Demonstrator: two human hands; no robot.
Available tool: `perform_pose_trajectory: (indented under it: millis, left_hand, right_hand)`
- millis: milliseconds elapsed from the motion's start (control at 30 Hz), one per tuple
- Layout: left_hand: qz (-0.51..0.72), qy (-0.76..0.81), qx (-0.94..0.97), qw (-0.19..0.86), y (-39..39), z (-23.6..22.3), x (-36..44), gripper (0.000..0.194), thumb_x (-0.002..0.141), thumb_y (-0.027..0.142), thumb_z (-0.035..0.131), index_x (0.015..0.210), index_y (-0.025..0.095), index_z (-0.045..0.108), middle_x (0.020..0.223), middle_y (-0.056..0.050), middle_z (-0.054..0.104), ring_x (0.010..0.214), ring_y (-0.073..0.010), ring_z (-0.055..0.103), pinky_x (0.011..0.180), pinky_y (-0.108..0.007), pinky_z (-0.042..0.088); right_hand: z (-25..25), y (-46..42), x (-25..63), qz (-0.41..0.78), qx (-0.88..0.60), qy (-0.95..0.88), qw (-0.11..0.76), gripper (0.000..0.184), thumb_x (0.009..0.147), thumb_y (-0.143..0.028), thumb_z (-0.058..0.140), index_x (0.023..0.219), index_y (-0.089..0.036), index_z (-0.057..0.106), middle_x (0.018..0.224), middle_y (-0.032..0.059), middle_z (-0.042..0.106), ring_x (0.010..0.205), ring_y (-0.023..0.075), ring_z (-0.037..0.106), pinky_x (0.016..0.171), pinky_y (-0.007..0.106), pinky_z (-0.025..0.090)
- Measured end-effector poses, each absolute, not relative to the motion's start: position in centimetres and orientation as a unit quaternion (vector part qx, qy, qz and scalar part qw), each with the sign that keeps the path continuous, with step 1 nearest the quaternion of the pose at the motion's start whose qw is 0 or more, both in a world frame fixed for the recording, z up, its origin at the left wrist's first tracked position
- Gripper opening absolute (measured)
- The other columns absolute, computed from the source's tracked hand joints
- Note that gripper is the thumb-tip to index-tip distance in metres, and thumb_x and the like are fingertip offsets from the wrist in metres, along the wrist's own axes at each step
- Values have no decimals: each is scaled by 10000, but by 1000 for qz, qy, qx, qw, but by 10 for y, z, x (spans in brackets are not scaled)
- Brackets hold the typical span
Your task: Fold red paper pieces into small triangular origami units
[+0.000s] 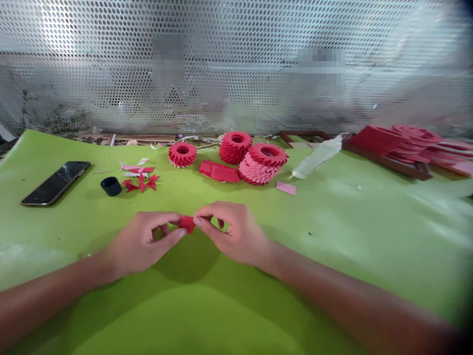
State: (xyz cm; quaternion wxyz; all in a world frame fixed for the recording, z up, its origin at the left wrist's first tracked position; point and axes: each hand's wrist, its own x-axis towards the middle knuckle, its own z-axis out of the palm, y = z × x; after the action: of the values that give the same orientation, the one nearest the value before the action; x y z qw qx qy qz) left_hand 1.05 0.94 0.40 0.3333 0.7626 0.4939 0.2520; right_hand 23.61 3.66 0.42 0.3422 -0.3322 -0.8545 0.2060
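A small piece of red paper is pinched between both hands, above the green table cover. My left hand grips its left side between thumb and forefinger. At its right edge, my right hand pinches it with thumb and fingertips. Beyond the hands lie several folded red paper pieces and pink and white ones. Past them stand a small red ring of folded paper, a taller red one and a pink-and-red one. A stack of red paper slips lies beside these rings.
A phone lies at the left, with a dark round cap near it. A translucent bottle rests on its side behind a pink slip. Red paper stacks sit in a brown tray. A perforated metal wall closes the back.
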Motion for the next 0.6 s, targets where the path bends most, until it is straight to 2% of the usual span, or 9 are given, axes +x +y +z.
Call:
perform_pose_trajectory:
  millis: [100, 200, 300, 400, 533, 600]
  left_hand:
    - [249, 497, 754, 350, 8, -2, 12, 291, 943, 396, 557, 884, 186, 750, 636, 2, 662, 477, -104, 478, 417, -203, 292]
    - [266, 515, 731, 359, 10, -3, 11, 339, 933, 458, 573, 830, 175, 727, 636, -1, 653, 466, -100, 453, 405, -206, 268]
    - [270, 519, 734, 345, 11, -1, 10, 396, 929, 494, 573, 735, 169, 689, 584, 11, 616, 454, -96, 440, 408, -205, 257]
    - [258, 499, 765, 315, 10, 1, 11, 430, 930, 520, 579, 694, 173, 674, 547, 23, 600, 450, -98, 450, 419, -205, 267]
    - [242, 443, 829, 240, 7, -1, 10, 497, 967, 550, 518, 672, 180, 671, 562, 6, 636, 475, -116, 509, 464, -223, 345]
    - [238, 419, 851, 208, 7, -2, 9, 492, 988, 531, 498, 688, 183, 677, 570, 2, 646, 487, -122, 532, 487, -233, 371]
  right_hand:
    - [3, 36, 235, 192, -340, -848, 360, 126, 935, -228, 631, 1014, -180, 717, 916, 20, 777, 751, 126, 699, 636, 223, 512]
    - [2, 36, 236, 137, -302, -865, 377, 146, 907, -223, 666, 1037, -166, 696, 981, 39, 775, 835, 157, 708, 724, 269, 544]
    - [2, 34, 236, 108, -259, -898, 338, 248, 869, -259, 717, 1094, -162, 677, 1032, 45, 772, 916, 193, 707, 779, 314, 561]
    - [1, 33, 236, 102, -265, -912, 297, 324, 855, -292, 737, 1147, -171, 661, 1045, 47, 772, 927, 211, 711, 762, 329, 565]
    - [-1, 34, 236, 92, -273, -902, 322, 189, 905, -239, 657, 1085, -191, 689, 983, 45, 785, 852, 191, 721, 711, 305, 554]
    - [0, 35, 236, 93, -267, -897, 339, 181, 901, -225, 647, 1073, -187, 692, 968, 47, 786, 827, 183, 720, 698, 296, 550]
